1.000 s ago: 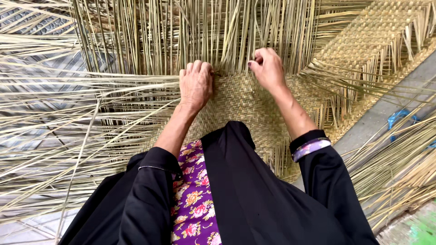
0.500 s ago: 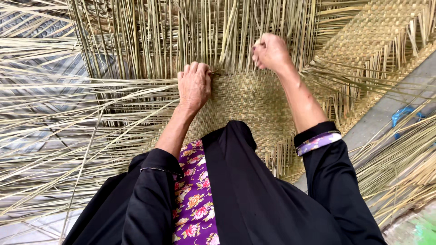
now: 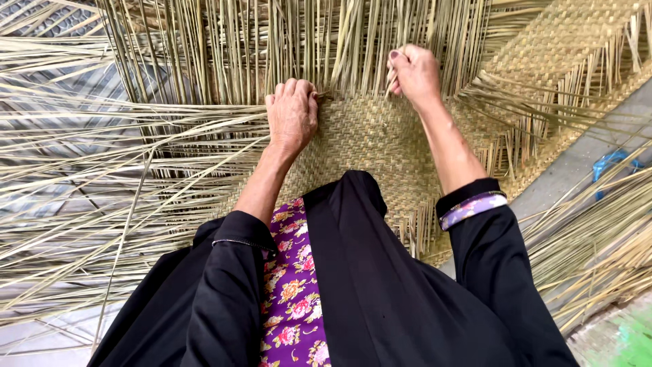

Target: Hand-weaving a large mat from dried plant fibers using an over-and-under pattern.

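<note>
Beyond my flat left hand [image 3: 292,117] pressing the woven mat [image 3: 370,146], my right hand [image 3: 414,71] has lifted, pinching loose strands [image 3: 392,78], opening the next row.

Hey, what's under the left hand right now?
The left hand lies flat on the woven mat, at the edge where loose strands begin. The weave beneath the palm is covered, so its state is hidden.
</note>
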